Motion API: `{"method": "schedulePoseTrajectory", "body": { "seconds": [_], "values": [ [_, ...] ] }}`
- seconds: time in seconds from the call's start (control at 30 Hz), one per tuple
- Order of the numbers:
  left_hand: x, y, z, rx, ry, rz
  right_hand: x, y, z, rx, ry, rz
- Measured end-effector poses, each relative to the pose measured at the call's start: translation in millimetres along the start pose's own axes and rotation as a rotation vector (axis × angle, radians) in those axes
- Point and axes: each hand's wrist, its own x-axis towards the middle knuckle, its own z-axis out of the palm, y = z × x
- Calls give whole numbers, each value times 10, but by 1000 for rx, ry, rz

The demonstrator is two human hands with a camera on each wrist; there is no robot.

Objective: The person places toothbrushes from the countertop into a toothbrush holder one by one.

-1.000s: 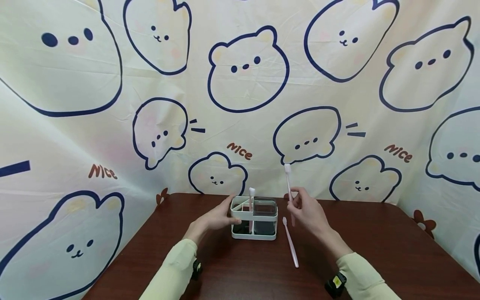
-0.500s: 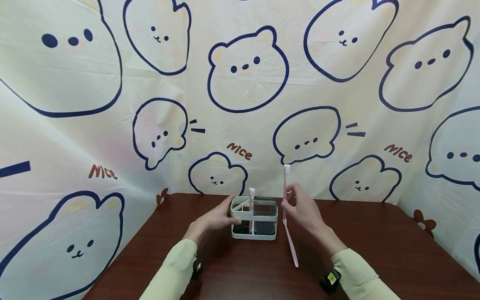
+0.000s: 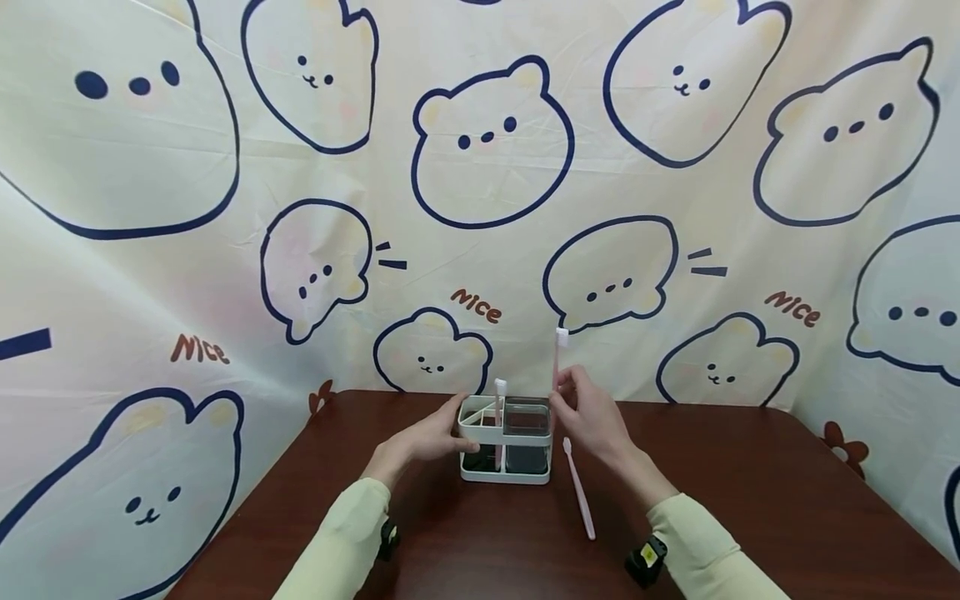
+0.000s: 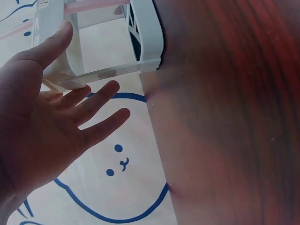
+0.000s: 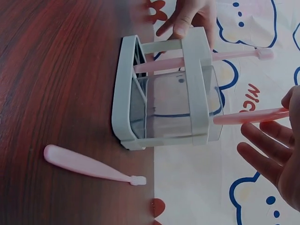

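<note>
A white toothbrush holder (image 3: 517,439) stands on the table, with one pink toothbrush (image 5: 166,64) upright in its left side and a clear cup (image 5: 171,96) in its right side. My left hand (image 3: 420,437) steadies the holder's left side, thumb over the front of the upper rim and fingers behind. Between thumb and fingertips, my right hand (image 3: 592,421) pinches a second pink toothbrush (image 3: 558,362), bristles up. Its handle end is close to the holder's top by the cup in the right wrist view. A third pink toothbrush (image 3: 580,492) lies on the table, right of the holder.
The dark brown wooden table (image 3: 465,542) ends at a cream curtain (image 3: 487,183) printed with cartoon bears, which hangs behind and at both sides. Each wrist wears a small black camera, the right one (image 3: 647,560) close above the table.
My right hand has carried its toothbrush left, from above the lying toothbrush to the holder's right edge. The left hand keeps its place on the holder. The head view has shifted slightly.
</note>
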Motion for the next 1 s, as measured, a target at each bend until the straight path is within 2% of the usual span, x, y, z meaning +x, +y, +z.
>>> {"method": "schedulePoseTrajectory", "body": {
  "seconds": [0.23, 0.5, 0.67, 1.0],
  "values": [
    [-14, 34, -45, 59, 1, -12, 23, -86, 10, 8, 9, -3],
    [4, 53, -68, 56, 37, -17, 95, -190, 71, -25, 24, -41],
    [14, 64, -86, 64, 26, -39, 110, -251, 117, -27, 3, -51],
    [73, 104, -119, 70, 0, -42, 135, -300, 116, -6, -28, -96]
  ]
}}
